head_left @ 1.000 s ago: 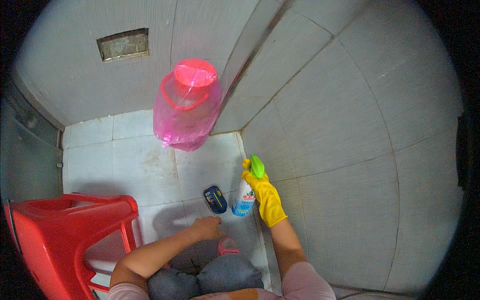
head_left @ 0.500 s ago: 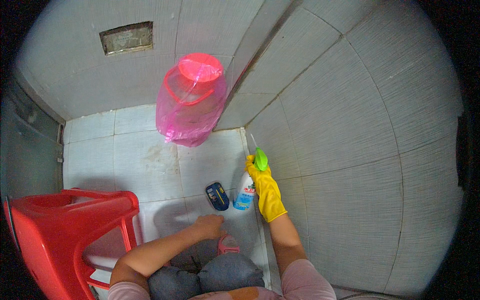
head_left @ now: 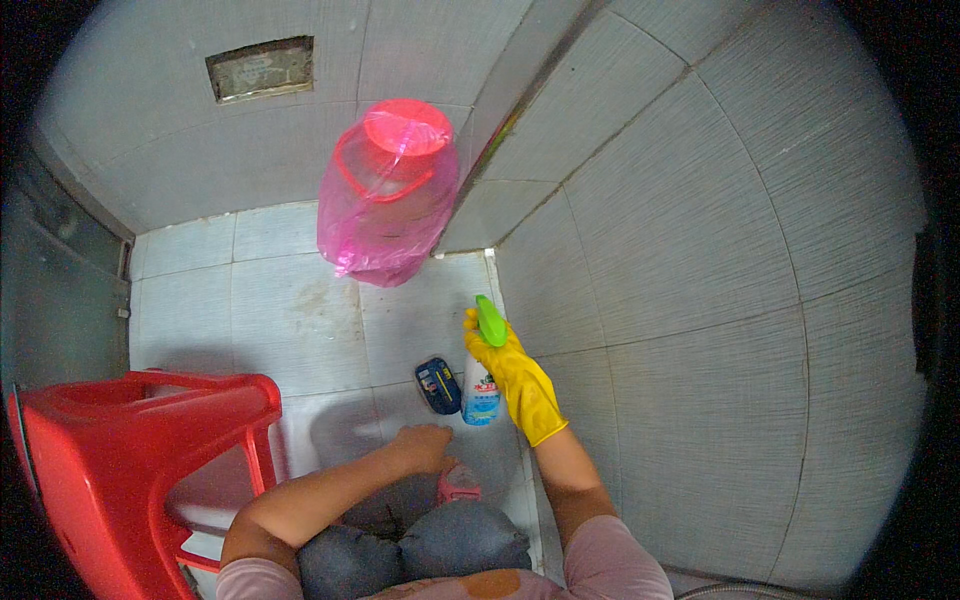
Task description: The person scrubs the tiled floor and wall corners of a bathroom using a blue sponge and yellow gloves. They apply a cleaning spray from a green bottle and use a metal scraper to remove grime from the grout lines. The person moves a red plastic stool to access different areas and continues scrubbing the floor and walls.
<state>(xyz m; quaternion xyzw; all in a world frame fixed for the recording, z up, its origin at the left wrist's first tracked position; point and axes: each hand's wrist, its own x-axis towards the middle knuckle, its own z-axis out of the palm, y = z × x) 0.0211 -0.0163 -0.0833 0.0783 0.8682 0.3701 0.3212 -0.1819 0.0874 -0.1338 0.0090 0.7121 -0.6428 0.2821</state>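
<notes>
Right hand (head_left: 505, 360), yellow-gloved, fingers clasped round neck of white-and-blue spray bottle (head_left: 481, 397)! Green trigger head (head_left: 490, 321) rises above grip. Dark blue oblong object (head_left: 438, 386) just left of bottle, lower left of glove. Bare left hand (head_left: 425, 449) sits lower left, apart from bottle; finger state, cannot tell. Beyond glove, pink bag (head_left: 375, 240); far left of both hands, red stool (head_left: 95, 455).

Floor (head_left: 285, 350) with stool (head_left: 105, 450), bag (head_left: 385, 235), pack (head_left: 438, 386)
</notes>
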